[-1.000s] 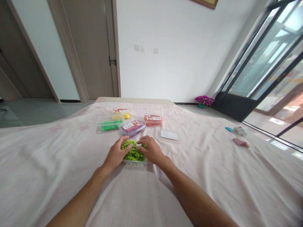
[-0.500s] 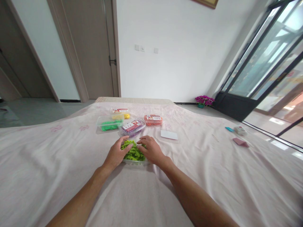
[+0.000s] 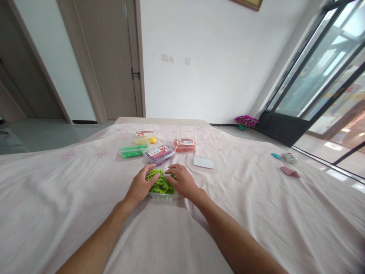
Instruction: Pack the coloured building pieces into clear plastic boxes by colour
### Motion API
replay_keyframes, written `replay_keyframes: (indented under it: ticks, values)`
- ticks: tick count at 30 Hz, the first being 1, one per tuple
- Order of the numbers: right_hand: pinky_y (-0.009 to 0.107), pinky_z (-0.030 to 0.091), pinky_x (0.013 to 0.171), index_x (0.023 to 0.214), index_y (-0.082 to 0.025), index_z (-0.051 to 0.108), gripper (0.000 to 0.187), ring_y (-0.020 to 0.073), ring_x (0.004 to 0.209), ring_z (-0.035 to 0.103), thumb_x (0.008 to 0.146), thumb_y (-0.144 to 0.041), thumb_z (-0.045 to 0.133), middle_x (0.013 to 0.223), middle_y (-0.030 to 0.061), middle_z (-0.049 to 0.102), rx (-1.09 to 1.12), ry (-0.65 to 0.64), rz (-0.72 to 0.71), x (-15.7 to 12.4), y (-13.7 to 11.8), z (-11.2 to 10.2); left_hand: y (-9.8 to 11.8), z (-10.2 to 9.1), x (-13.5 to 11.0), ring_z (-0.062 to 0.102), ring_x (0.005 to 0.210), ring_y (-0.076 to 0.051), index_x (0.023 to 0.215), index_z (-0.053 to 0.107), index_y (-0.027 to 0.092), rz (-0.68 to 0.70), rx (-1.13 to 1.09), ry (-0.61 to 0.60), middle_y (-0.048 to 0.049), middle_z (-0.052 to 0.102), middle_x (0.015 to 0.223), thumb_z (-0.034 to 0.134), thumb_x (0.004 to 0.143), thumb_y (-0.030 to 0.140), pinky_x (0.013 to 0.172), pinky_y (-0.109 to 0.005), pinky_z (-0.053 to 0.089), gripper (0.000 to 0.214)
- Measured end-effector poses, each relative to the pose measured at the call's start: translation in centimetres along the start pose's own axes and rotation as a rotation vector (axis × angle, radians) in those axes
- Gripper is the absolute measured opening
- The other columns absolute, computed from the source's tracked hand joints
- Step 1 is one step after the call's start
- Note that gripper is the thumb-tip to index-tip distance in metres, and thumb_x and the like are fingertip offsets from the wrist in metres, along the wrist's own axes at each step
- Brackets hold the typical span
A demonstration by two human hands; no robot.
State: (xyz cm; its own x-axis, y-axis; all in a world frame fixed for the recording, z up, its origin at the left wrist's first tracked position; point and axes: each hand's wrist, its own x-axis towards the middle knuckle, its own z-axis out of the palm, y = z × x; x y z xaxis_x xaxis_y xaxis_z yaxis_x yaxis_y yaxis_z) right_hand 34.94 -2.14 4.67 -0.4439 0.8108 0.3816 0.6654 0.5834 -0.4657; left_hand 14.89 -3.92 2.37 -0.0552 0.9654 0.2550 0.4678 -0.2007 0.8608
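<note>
A clear plastic box [image 3: 164,196] full of small lime-green toy pieces [image 3: 161,185] rests uncovered on the cloth in front of me. My left hand [image 3: 142,183] holds its left side, thumb over the pieces and fingers curved along the rim. On the opposite side, my right hand [image 3: 181,181] grips the box in the same way, with its thumb and fingertips above the pieces. Just beyond the hands is a lidded box of purple pieces [image 3: 159,153]. To the right of that lies a clear lid with a white label [image 3: 203,163].
Farther back are a box of green pieces [image 3: 132,151], a box of yellow pieces [image 3: 149,140] and a lidded box of orange pieces [image 3: 184,144]. A pink folded item [image 3: 290,172], a small white box [image 3: 289,157] and a blue item [image 3: 276,156] lie far right on the wrinkled cloth [image 3: 71,205].
</note>
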Motion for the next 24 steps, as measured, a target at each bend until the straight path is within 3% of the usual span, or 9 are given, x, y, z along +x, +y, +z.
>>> replay_keyframes:
  ticks: [24]
  values:
    - [0.033, 0.044, 0.093, 0.104, -0.023, 0.074, 0.019, 0.0193, 0.103, 0.06, 0.089, -0.029, 0.064, 0.11, 0.0069, 0.068, 0.014, 0.015, 0.008, 0.09, 0.25, 0.26, -0.35, 0.15, 0.07, 0.059, 0.12, -0.026, 0.126, 0.058, 0.02, 0.009, 0.012, -0.002, -0.0098, 0.065, 0.129, 0.06, 0.084, 0.048, 0.105, -0.04, 0.042, 0.051]
